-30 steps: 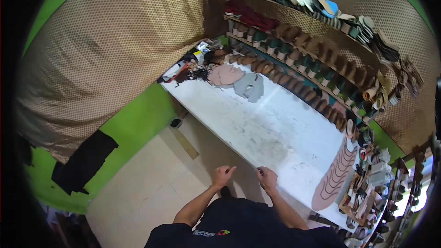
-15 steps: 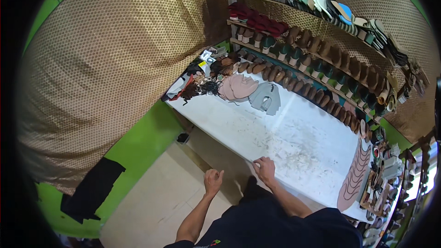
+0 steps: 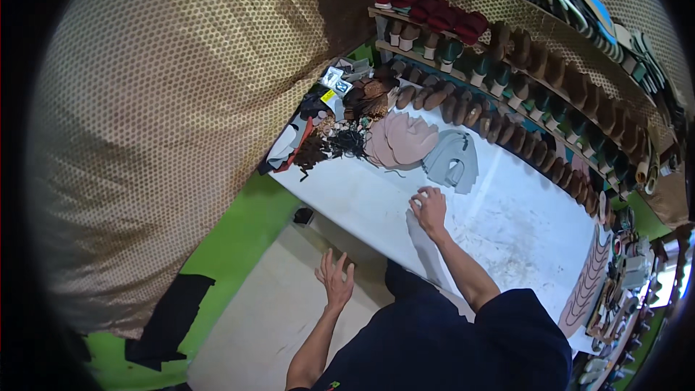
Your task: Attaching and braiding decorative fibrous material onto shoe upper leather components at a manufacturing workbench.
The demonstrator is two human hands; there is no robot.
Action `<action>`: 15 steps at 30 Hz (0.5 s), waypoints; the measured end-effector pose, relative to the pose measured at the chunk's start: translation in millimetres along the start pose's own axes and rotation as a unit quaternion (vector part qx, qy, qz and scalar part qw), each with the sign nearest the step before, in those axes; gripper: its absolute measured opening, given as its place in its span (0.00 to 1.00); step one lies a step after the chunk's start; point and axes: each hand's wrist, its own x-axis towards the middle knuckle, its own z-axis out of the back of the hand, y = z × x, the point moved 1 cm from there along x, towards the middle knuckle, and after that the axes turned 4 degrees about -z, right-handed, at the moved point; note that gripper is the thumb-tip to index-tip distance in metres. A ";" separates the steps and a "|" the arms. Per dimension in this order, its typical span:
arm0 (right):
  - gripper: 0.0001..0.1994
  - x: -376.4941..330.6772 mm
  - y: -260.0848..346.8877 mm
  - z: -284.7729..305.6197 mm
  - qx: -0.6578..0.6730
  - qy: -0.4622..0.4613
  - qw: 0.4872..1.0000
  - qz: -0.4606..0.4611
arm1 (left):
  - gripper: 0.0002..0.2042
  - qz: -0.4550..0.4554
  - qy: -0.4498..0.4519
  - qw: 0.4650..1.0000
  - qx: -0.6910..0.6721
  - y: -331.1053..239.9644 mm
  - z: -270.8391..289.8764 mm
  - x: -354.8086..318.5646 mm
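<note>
My right hand (image 3: 430, 210) hovers over the white table (image 3: 376, 206), its fingers bent but apart and nothing visible in them. Nearest to it is a stack of grey cut shoe-upper pieces (image 3: 463, 174), a short way beyond the fingertips. Left of that stack, and partly against it, lies a pile of pink cut pieces (image 3: 402, 142). Off the table's near edge, above the floor, my left hand (image 3: 337, 282) is held up with fingers spread, touching nothing.
Black straps (image 3: 345, 144) and brown scraps (image 3: 311, 153) crowd the table's left end. Shoe lasts (image 3: 499, 130) line its back edge, below shelves of shoes (image 3: 539, 65). A pink sheet with wavy lines (image 3: 585, 282) lies at the right end. Scraps dot the tabletop.
My right hand has moved from the table's near edge forward over the tabletop, toward the grey pieces. The left hand's fingers have spread. The view has shifted closer to the table's left end.
</note>
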 end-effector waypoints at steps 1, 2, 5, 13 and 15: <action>0.05 17.8 0.3 -7.0 -0.009 -0.011 1.000 0.010 | 0.22 0.003 0.011 1.000 0.012 7.7 3.2 7.9; 0.05 34.9 -3.4 -15.3 -0.010 0.001 1.000 -0.007 | 0.22 0.003 0.017 1.000 0.013 13.7 6.1 17.6; 0.06 79.5 -6.9 -34.6 -0.042 0.001 0.999 0.006 | 0.23 0.011 0.029 0.999 0.032 30.4 13.7 46.9; 0.12 141.3 -5.3 -63.2 -0.108 0.035 0.993 0.019 | 0.25 -0.031 0.066 0.997 0.027 18.6 13.5 134.4; 0.10 147.7 -12.0 -64.0 -0.103 0.062 0.993 0.001 | 0.24 -0.039 0.083 0.996 0.007 5.1 10.4 160.4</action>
